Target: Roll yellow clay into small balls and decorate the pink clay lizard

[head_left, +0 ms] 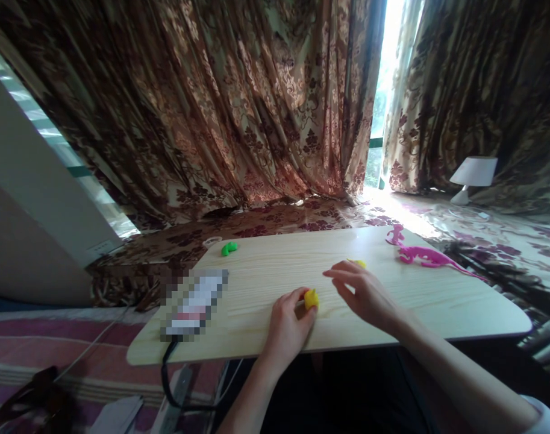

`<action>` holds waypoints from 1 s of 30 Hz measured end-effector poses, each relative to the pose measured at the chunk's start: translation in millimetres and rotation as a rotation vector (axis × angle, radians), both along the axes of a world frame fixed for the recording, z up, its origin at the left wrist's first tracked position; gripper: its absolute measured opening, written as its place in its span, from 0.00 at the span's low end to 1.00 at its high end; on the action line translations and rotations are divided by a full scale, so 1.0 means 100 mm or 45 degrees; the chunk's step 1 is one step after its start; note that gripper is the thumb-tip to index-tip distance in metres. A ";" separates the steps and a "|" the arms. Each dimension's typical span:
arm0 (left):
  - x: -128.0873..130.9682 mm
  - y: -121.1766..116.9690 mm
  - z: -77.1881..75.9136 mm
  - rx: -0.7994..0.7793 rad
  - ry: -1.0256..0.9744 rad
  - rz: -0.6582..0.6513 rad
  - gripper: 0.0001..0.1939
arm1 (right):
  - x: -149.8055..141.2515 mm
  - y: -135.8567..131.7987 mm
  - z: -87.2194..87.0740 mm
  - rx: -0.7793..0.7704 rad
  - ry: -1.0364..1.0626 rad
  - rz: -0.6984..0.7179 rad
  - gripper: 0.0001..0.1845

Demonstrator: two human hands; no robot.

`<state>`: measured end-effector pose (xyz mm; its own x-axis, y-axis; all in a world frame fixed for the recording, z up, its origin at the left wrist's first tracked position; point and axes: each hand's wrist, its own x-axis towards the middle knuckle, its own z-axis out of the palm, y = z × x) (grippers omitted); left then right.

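My left hand rests low over the tabletop, thumb and forefinger closed on a small rounded yellow piece with a pointed tip. To its right, my right hand hovers above the table with fingers stretched out and nothing in them. Just beyond that hand's knuckles lies a second yellow piece, mostly hidden. A pink long-tailed animal figure lies at the right of the table, beside a smaller upright pink figure. At the far left sits a curled green piece.
The pale wood-grain table has rounded corners. A pixelated flat object lies on its left side, with a black cable hanging over the front edge. Patterned curtains hang behind, and a white lamp stands back right.
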<state>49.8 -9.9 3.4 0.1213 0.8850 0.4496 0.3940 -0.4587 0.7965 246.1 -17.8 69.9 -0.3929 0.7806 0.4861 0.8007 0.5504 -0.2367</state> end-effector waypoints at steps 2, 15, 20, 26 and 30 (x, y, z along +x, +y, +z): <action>0.00 0.00 0.01 0.010 0.014 0.005 0.17 | -0.16 -0.09 -0.06 0.030 0.099 0.216 0.19; 0.00 -0.02 0.00 0.041 0.046 0.036 0.17 | -0.30 -0.14 -0.22 -0.020 -0.147 0.127 0.31; 0.01 -0.03 0.03 0.057 0.062 0.024 0.17 | -0.29 -0.14 -0.21 -0.018 -0.136 0.112 0.31; 0.01 -0.01 0.00 0.054 0.035 0.046 0.17 | -0.20 -0.12 -0.20 -0.084 -0.145 0.108 0.33; 0.03 -0.01 -0.02 0.052 0.023 0.063 0.16 | -0.20 -0.03 -0.15 -0.223 0.176 0.124 0.23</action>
<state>52.4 -11.0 1.0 0.0859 0.8710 0.4836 0.4310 -0.4702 0.7702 226.3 -21.3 55.2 -0.4098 0.8194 0.4009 0.6990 0.5644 -0.4392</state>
